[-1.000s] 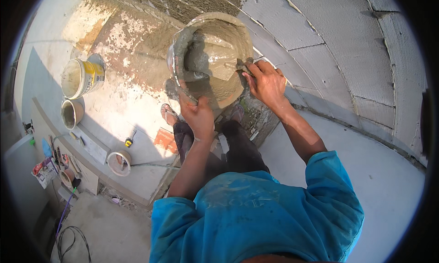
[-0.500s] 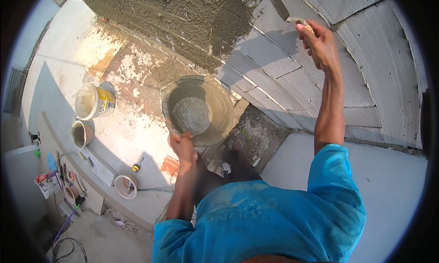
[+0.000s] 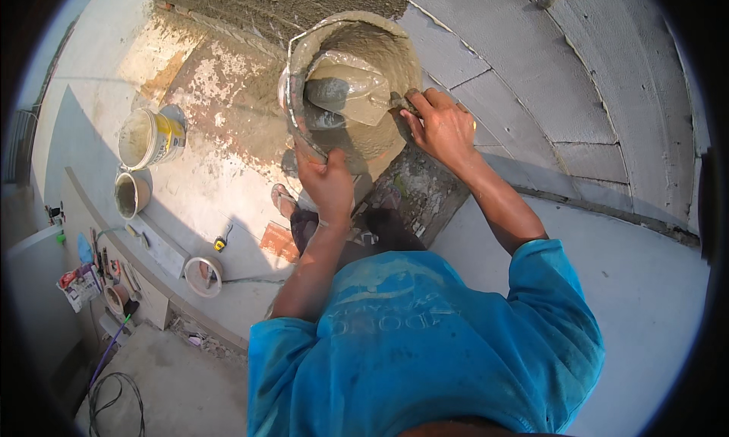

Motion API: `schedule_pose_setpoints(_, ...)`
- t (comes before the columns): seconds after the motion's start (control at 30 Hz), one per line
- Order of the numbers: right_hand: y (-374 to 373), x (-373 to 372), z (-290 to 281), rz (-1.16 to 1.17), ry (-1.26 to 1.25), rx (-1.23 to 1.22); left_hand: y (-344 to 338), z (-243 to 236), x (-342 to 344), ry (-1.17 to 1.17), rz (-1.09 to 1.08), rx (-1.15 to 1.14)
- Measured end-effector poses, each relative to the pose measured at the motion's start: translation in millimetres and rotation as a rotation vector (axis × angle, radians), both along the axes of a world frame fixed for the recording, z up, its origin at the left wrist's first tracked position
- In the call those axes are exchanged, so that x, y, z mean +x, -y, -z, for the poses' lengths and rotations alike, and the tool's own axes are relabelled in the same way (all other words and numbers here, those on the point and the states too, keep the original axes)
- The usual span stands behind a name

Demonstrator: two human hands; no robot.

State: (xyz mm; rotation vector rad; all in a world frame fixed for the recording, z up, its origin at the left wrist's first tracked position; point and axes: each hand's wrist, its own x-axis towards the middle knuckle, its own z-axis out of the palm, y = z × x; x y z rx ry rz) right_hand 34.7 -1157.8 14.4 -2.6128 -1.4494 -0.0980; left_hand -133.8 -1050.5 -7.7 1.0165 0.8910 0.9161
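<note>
My left hand [image 3: 326,186] grips the near rim of a mortar-smeared bucket [image 3: 401,53], which is tilted and raised in front of the wall. Wet grey mortar [image 3: 328,118] lies inside it. My right hand [image 3: 443,129] is closed around the handle of a trowel, at the bucket's right side. The trowel blade [image 3: 361,91] sits inside the bucket, coated with mortar, so its edges are hard to make out. Behind the bucket is a wall of pale blocks [image 3: 516,65], with rough wet plaster [image 3: 334,0] over its upper left part.
A white and yellow bucket [image 3: 168,139], a smaller pail [image 3: 137,194] and a white tub [image 3: 203,276] stand to the left. A tape measure [image 3: 222,242] lies between them and my feet. Several tools [image 3: 125,277] lie by a board at far left. A cable [image 3: 118,399] coils at lower left.
My right hand has brought the trowel down from the upper wall into the bucket. My left hand has raised the bucket, moving it up and right in view and tilting it.
</note>
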Motion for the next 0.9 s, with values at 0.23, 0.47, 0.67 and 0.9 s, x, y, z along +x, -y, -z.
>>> schedule_pose_setpoints(0.23,-1.6,38.9,-130.0,-0.207,-0.191,0.333,-33.5,11.8,-22.8,-0.114,-0.066,-0.355)
schedule_pose_setpoints(0.47,-14.1,156.3,-199.0,0.212,-0.52,0.339,-19.7,43.2,-49.1,-0.098,-0.049,-0.376)
schedule_pose_setpoints(0.67,14.5,97.9,-199.2,0.054,-0.21,0.005,-16.0,40.5,-50.0,-0.129,0.047,-0.222)
schedule_pose_setpoints(0.9,5.7,13.3,-54.4,-0.061,-0.306,-0.439,18.5,-4.7,-0.5,-0.143,0.069,0.211)
